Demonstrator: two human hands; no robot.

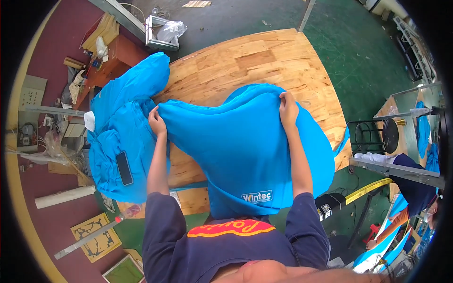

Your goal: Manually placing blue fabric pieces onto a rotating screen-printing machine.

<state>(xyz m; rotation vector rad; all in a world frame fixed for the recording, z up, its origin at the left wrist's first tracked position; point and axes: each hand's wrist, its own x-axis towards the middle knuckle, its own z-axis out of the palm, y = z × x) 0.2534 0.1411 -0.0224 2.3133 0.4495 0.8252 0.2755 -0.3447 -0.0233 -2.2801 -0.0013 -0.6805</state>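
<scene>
A large bright-blue cloth piece (240, 151), perhaps a cover or bag, spreads across the wooden table (264, 56) and hangs over its near edge. Its kind is not certain; a small printed label sits near its lower hem. My left hand (157, 123) pinches the far left corner of the cloth. At the far right part of the same edge, my right hand (288, 113) grips it with bent fingers. Between them the edge sags in a curve, showing a doubled seam. More blue fabric lies beneath and to the right of my right forearm.
A heap of blue cloth pieces (122, 137) lies on the left, with a dark phone (124, 168) on top. A black stool (390, 135) stands right of the table. Another person (415, 184) bends over blue material at the far right. A framed box (163, 33) sits beyond the table.
</scene>
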